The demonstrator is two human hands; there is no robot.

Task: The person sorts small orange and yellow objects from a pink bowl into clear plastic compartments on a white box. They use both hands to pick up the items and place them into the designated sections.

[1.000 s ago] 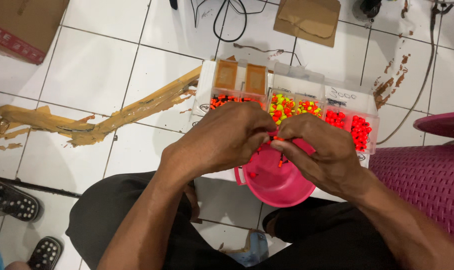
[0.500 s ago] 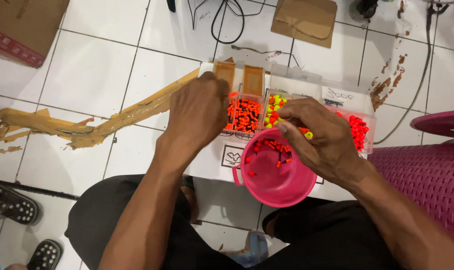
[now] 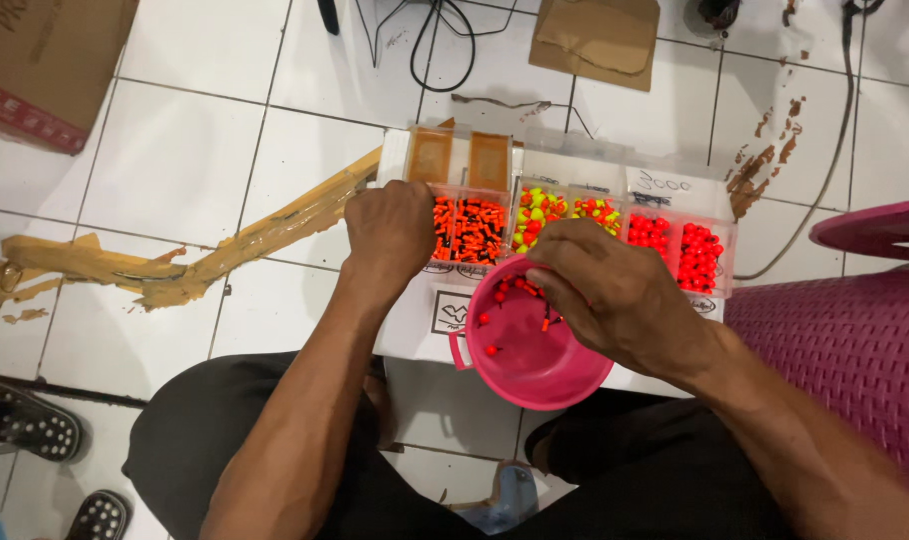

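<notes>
The left hand (image 3: pixel 390 232) is hovering curled over the orange-and-black compartment of the clear divided box (image 3: pixel 575 228), its grip closed, though on what I cannot tell. The right hand (image 3: pixel 615 295) is dipping pinched fingers into the pink bowl (image 3: pixel 535 345), seemingly gripping a small piece. Judging by the few beads (image 3: pixel 493 320) remaining, sorting is looking nearly finished.

We find open tiled floor (image 3: pixel 185 170) left of the compartment box (image 3: pixel 575 215), crossed only by a brown cardboard strip (image 3: pixel 175 275). Our left hand (image 3: pixel 390 235) covers the box's left end and our right hand (image 3: pixel 615 295) its near edge above the pink bowl (image 3: pixel 535 350). Right of the box, a purple woven seat (image 3: pixel 845 350) blocks passage; behind it lie cables (image 3: pixel 440 50).
</notes>
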